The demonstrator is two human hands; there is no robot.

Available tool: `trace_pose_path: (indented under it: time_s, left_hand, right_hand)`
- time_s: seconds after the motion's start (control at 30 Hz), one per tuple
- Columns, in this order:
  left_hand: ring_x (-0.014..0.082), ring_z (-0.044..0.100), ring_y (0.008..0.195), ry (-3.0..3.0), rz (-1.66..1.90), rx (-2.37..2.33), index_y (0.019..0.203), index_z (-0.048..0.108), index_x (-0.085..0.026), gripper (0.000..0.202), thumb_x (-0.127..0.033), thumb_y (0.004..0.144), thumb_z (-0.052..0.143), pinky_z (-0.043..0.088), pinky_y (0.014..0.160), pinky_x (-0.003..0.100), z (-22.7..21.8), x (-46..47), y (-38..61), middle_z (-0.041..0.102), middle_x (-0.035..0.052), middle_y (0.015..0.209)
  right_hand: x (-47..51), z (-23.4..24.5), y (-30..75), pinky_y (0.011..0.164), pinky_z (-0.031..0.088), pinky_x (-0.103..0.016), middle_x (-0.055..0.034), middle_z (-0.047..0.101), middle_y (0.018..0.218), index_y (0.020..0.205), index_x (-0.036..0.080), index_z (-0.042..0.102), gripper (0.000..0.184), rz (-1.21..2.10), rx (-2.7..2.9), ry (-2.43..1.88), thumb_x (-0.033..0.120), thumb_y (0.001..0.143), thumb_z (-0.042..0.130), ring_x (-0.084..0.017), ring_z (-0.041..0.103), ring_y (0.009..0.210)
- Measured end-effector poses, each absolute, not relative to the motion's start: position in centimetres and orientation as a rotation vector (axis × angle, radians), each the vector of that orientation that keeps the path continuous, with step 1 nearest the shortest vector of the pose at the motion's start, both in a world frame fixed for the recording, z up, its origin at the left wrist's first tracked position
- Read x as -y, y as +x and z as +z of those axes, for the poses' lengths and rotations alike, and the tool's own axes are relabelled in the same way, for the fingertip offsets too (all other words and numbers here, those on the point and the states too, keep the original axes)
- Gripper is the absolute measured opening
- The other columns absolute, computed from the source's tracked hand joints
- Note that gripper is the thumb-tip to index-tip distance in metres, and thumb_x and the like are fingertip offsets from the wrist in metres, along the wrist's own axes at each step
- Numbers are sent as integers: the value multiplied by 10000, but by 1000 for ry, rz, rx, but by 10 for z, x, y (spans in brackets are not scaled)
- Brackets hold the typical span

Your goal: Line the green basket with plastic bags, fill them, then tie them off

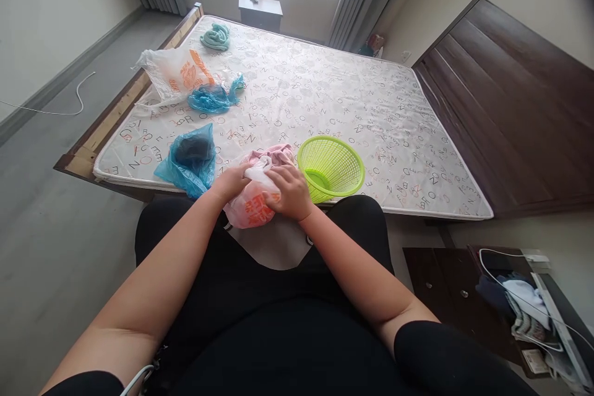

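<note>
Our left hand (231,182) and right hand (292,190) curled closed on a plastic bag (250,205), at the mattress's (301,105) seven o'clock edge, pink cloth (281,151) at the bag's one o'clock, green basket (341,164) at three.

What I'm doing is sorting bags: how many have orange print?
2: the near bag in the left hand and right hand; the far bag at left, on the mattress. Others may be hidden.

Mattress (320,99) under bags (208,99), basket (342,164), perhaps a towel (216,37)

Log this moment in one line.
left hand: gripping printed plastic bag; right hand: gripping same bag; pink cloth: beyond hands; green basket: on mattress, beside right hand
</note>
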State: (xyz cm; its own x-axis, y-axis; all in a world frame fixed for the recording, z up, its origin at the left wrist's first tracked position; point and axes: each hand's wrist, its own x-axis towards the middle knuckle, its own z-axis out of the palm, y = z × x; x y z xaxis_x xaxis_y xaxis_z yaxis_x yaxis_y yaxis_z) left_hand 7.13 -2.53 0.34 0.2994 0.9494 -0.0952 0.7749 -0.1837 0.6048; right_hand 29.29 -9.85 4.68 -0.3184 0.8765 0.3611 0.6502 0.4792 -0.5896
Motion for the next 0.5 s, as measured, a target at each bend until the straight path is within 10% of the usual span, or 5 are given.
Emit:
trace_pose_path:
  time_s: [0.27, 0.5]
  left_hand:
    - [303, 727, 1019, 2229, 376, -1307, 1091, 773, -266, 238, -323, 899, 645, 529, 907, 375, 13, 39, 92, 783, 75, 1053]
    - [283, 735, 922, 2096, 581, -1646, 1096, 780, -276, 298, -489, 895, 725, 536, 844, 367, 33, 38, 87, 783, 54, 985]
  right_hand:
    - [92, 22, 279, 833, 531, -350, -116, 698, 1103, 1192, 235, 671, 232, 498, 2197, -1533, 231, 1009, 529, -237, 647, 921]
    - [80, 31, 303, 881, 527, -394, -76, 668, 975, 962, 231, 582, 121, 630, 1770, -1486, 259, 953, 464, -246, 620, 943]
